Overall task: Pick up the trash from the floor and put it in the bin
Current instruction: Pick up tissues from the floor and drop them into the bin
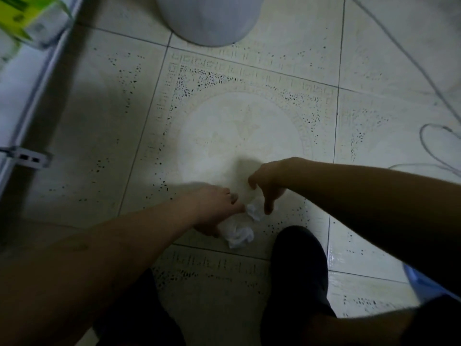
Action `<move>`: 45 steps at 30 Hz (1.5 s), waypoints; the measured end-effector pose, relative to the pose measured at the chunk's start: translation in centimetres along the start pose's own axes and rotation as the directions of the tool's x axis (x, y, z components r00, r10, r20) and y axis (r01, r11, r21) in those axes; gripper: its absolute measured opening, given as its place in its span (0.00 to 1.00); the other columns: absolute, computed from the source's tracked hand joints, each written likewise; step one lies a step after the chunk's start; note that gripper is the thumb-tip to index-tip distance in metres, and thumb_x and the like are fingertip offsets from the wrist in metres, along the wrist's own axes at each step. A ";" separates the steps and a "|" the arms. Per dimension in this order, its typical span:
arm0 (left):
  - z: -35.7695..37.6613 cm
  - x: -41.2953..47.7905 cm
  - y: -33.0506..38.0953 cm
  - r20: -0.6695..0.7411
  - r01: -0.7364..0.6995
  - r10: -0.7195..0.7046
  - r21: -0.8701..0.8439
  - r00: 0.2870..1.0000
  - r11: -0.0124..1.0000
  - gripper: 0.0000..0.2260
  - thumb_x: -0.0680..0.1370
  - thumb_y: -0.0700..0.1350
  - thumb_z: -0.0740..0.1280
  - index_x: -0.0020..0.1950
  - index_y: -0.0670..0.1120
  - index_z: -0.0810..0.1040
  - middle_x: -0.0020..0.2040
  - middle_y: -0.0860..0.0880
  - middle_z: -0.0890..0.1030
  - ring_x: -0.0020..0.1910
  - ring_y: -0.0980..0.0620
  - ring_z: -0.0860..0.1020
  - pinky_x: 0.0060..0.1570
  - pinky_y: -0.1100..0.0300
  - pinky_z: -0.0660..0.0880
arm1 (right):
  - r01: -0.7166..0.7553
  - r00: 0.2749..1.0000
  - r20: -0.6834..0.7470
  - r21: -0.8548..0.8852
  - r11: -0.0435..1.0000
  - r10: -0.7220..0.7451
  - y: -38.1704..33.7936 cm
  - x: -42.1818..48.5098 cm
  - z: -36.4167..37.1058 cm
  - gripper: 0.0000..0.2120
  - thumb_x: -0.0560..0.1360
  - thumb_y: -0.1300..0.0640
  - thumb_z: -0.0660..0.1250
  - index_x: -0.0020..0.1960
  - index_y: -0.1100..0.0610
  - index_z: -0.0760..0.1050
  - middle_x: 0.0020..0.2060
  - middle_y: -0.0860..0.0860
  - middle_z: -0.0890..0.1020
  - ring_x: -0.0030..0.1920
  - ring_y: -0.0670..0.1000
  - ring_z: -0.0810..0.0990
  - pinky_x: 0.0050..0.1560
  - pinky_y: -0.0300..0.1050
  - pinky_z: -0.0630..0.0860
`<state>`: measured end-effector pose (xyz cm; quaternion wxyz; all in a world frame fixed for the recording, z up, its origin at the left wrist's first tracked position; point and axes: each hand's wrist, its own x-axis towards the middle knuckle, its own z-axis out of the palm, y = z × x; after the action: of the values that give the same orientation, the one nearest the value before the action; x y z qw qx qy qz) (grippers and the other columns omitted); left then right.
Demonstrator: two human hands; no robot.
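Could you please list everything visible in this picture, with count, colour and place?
crumpled tissues: two wads, white, on the floor tile between the hands
bin: one, white, top centre
floor tiles: cream, black-speckled pattern
cables: white, right side
package: one, yellow-green, top left on a white ledge
shoes: dark, bottom
left hand: gripping the lower wad
right hand: open, fingers above the upper wad

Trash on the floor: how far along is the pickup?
Nothing visibly binned yet. In hand: the left hand grips one crumpled white tissue; the right hand reaches with open fingers over a second tissue on the tile. Left: lift both and carry them to the bin.
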<state>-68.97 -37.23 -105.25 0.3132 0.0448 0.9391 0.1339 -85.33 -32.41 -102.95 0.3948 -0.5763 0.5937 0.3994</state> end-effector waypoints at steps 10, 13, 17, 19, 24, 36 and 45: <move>1.6 1.2 -0.8 -0.102 0.010 -0.011 -0.009 0.995 1.000 0.12 0.76 0.49 0.65 0.59 0.48 0.74 0.54 0.47 0.74 0.52 0.48 0.72 0.41 0.57 0.65 | 0.045 0.998 -0.048 -0.016 0.999 -0.046 -0.9 1.2 1.8 0.17 0.75 0.53 0.69 0.60 0.61 0.77 0.53 0.55 0.80 0.53 0.55 0.78 0.50 0.45 0.73; 0.9 1.0 -1.9 -0.146 0.131 -0.161 -0.199 0.976 0.971 0.06 0.76 0.49 0.64 0.49 0.49 0.75 0.46 0.49 0.75 0.43 0.50 0.73 0.38 0.58 0.64 | 0.025 0.997 -0.070 0.080 0.996 -0.019 -0.2 1.5 0.2 0.15 0.75 0.55 0.69 0.58 0.63 0.77 0.51 0.56 0.82 0.50 0.54 0.81 0.49 0.44 0.77; -0.7 0.1 -4.9 -0.207 0.209 -0.361 -0.522 0.909 0.827 0.05 0.75 0.47 0.66 0.43 0.49 0.72 0.37 0.50 0.75 0.37 0.50 0.73 0.33 0.59 0.64 | 0.012 0.970 -0.231 0.337 0.941 0.070 1.4 1.5 -2.3 0.12 0.75 0.61 0.68 0.57 0.65 0.75 0.49 0.60 0.83 0.44 0.55 0.84 0.46 0.47 0.82; -1.9 -0.7 -6.6 -0.263 0.204 -0.458 -0.637 0.849 0.744 0.05 0.74 0.46 0.68 0.41 0.48 0.73 0.33 0.53 0.74 0.33 0.51 0.73 0.30 0.61 0.63 | 0.078 0.915 -0.387 0.442 0.893 0.111 2.5 1.1 -3.4 0.10 0.75 0.61 0.68 0.55 0.62 0.75 0.47 0.58 0.82 0.43 0.55 0.83 0.40 0.45 0.79; -6.4 -2.6 -10.7 -0.414 0.157 -0.653 -0.758 0.634 0.633 0.07 0.74 0.47 0.70 0.40 0.46 0.76 0.32 0.49 0.78 0.30 0.52 0.75 0.32 0.61 0.68 | 0.307 0.736 -0.607 0.694 0.652 0.300 5.5 -0.9 -7.2 0.04 0.74 0.59 0.69 0.47 0.57 0.75 0.38 0.54 0.83 0.33 0.51 0.83 0.31 0.42 0.78; -22.7 -8.5 -16.5 -0.642 -0.153 -0.766 -0.761 0.035 0.630 0.07 0.71 0.47 0.73 0.37 0.46 0.79 0.32 0.44 0.81 0.31 0.47 0.78 0.36 0.55 0.75 | 0.647 0.159 -0.772 0.552 0.526 0.615 8.8 -11.2 -20.5 0.07 0.73 0.51 0.72 0.42 0.51 0.74 0.36 0.47 0.82 0.28 0.42 0.80 0.29 0.38 0.74; -33.6 -13.6 -17.7 -0.723 -0.131 -0.657 -0.646 -0.213 0.752 0.07 0.71 0.49 0.73 0.36 0.51 0.78 0.31 0.49 0.82 0.34 0.49 0.81 0.37 0.52 0.77 | 0.702 -0.122 -0.790 0.359 0.615 0.600 11.1 -20.7 -29.3 0.07 0.73 0.53 0.73 0.42 0.48 0.74 0.38 0.47 0.80 0.36 0.49 0.82 0.36 0.45 0.82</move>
<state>-78.28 -64.00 -76.56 -0.4773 -0.3747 0.7417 0.2857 -96.13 -51.80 -72.67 0.0249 -0.4443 0.7361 -0.5099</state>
